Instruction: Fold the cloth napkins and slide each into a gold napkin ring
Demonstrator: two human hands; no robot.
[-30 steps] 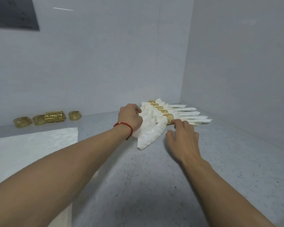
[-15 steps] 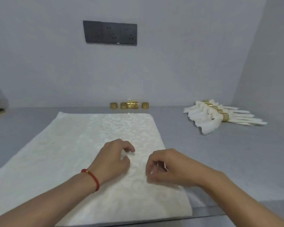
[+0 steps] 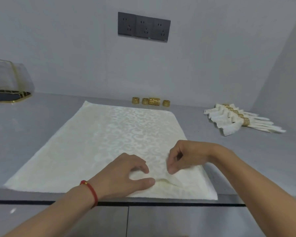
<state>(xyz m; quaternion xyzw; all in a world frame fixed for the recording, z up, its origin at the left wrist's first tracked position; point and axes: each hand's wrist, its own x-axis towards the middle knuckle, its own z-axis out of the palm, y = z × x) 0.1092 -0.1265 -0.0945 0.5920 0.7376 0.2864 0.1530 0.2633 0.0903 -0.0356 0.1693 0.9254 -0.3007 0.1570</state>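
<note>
Napkin [image 3: 99, 142] flat on counter; left hand [image 3: 125, 175] & right hand [image 3: 186, 156] both pinching its near edge.

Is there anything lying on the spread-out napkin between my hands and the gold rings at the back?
Nothing visible. The flat napkin is bare from both hands, left hand and right hand, up to its far edge, and the loose gold rings sit just beyond on the counter.

Two hands on a flat napkin

Left hand [image 3: 126, 175] and right hand [image 3: 186, 156] pinch the napkin [image 3: 101, 142] near the counter's [image 3: 32, 120] front edge.
</note>
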